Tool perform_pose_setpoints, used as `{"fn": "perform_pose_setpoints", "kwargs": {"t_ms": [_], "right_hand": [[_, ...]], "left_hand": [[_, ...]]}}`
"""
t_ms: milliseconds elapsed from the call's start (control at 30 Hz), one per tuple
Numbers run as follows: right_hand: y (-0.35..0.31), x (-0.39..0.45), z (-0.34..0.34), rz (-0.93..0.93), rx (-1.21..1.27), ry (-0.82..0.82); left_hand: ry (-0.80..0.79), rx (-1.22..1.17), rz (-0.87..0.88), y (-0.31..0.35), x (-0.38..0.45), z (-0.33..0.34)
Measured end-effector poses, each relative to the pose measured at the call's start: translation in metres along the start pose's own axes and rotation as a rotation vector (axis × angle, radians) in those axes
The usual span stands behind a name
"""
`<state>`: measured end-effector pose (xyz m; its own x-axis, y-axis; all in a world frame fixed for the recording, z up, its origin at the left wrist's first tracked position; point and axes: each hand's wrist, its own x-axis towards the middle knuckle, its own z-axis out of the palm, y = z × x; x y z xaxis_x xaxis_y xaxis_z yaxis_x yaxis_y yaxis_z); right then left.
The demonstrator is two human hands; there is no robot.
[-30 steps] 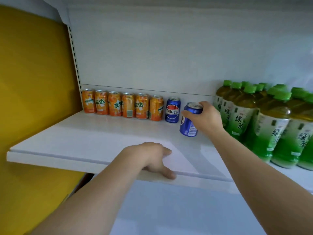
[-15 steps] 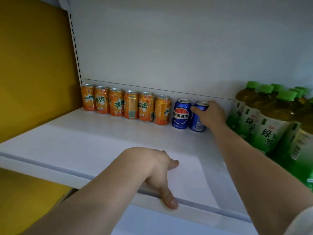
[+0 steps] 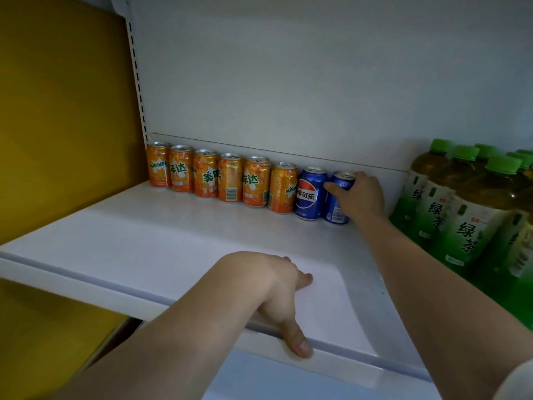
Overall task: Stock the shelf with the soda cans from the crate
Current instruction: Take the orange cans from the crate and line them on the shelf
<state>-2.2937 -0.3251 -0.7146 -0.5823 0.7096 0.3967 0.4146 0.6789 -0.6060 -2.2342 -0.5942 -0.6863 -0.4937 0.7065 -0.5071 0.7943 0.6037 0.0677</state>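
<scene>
Looking at head view: only one camera, so this is all we get

Landmark: the first blue can [image 3: 310, 193], logo facing out, standing at the back wall of the shelf [image 3: 150, 243]. Everything below is placed off it.

Second blue can [image 3: 337, 203]: just to the right of the landmark can, touching or near enough, upright, base looks flat on the shelf.

Right hand [image 3: 359, 197]: wrapped round that second can, thumb across its front near the top, fingers over the rim and behind. So the grip is closed on the can, not let go yet.

Left hand [image 3: 281, 287]: well in front of the landmark, at the shelf's front edge. Fingers lie on top, thumb hooks down over the lip. Holding no can, looks like it's just bracing.

Orange cans [image 3: 222, 176]: six of them in a row to the left of the landmark, the last one right up against it.

Green tea bottles [image 3: 467, 206]: a pack further right, past the right hand, with a small gap in between.

Crate: not in view, can't say what's left in it.

Step in hand: I'd say seating this can in the back row, pretty much done.

Next move: loosen the fingers and pull the hand straight back without nudging the can sideways into its neighbour or the bottles, then go down for another.
</scene>
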Motion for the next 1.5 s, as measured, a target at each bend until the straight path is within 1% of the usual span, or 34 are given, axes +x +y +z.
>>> {"fn": "perform_pose_setpoints", "kwargs": {"t_ms": [200, 300, 433, 500, 700, 867, 933, 1067, 1167, 1267, 1300, 1367, 1400, 1433, 1467, 1500], "right_hand": [[0.002, -0.002, 0.001, 0.009, 0.013, -0.002], [0.003, -0.006, 0.0, -0.017, -0.002, -0.008], [-0.002, -0.014, 0.007, -0.132, -0.154, -0.073], [-0.002, -0.016, 0.011, -0.136, -0.2, -0.076], [-0.001, -0.016, 0.019, -0.136, -0.232, -0.016], [-0.001, -0.019, 0.016, -0.15, -0.226, -0.03], [-0.003, -0.024, 0.01, -0.153, -0.265, -0.027], [-0.015, -0.042, -0.011, -0.224, -0.372, 0.087], [-0.034, -0.068, -0.027, -0.293, -0.377, 0.063], [-0.052, -0.109, -0.029, -0.397, -0.266, 0.046], [-0.059, -0.127, -0.027, -0.455, -0.195, 0.066], [-0.074, -0.171, -0.021, -0.565, -0.019, 0.11], [-0.083, -0.196, -0.019, -0.616, 0.069, 0.118], [-0.09, -0.223, -0.017, -0.657, 0.147, 0.11], [-0.096, -0.251, -0.015, -0.69, 0.213, 0.092], [-0.099, -0.278, -0.01, -0.724, 0.268, 0.068]], "left_hand": [[0.002, -0.013, 0.006, 0.001, -0.001, 0.001], [0.008, -0.016, 0.006, 0.001, -0.001, 0.002], [0.014, -0.019, 0.008, 0.001, -0.001, 0.002], [0.017, -0.018, 0.011, 0.001, -0.001, 0.002], [0.014, -0.026, 0.024, 0.001, 0.001, 0.002], [0.023, -0.012, 0.027, 0.0, 0.004, 0.003], [0.025, -0.008, 0.023, 0.0, 0.005, 0.004], [0.051, -0.031, 0.024, -0.002, 0.004, 0.005], [0.183, -0.078, 0.059, -0.008, 0.0, 0.017], [0.402, -0.211, 0.118, -0.018, -0.015, 0.054], [0.523, -0.32, 0.171, -0.023, -0.022, 0.07], [0.881, -0.641, 0.268, -0.036, -0.038, 0.111], [1.076, -0.801, 0.249, -0.044, -0.048, 0.132], [1.22, -0.926, 0.181, -0.054, -0.059, 0.154], [1.283, -1.018, 0.096, -0.063, -0.069, 0.177], [1.276, -1.073, 0.01, -0.074, -0.077, 0.2]]}}
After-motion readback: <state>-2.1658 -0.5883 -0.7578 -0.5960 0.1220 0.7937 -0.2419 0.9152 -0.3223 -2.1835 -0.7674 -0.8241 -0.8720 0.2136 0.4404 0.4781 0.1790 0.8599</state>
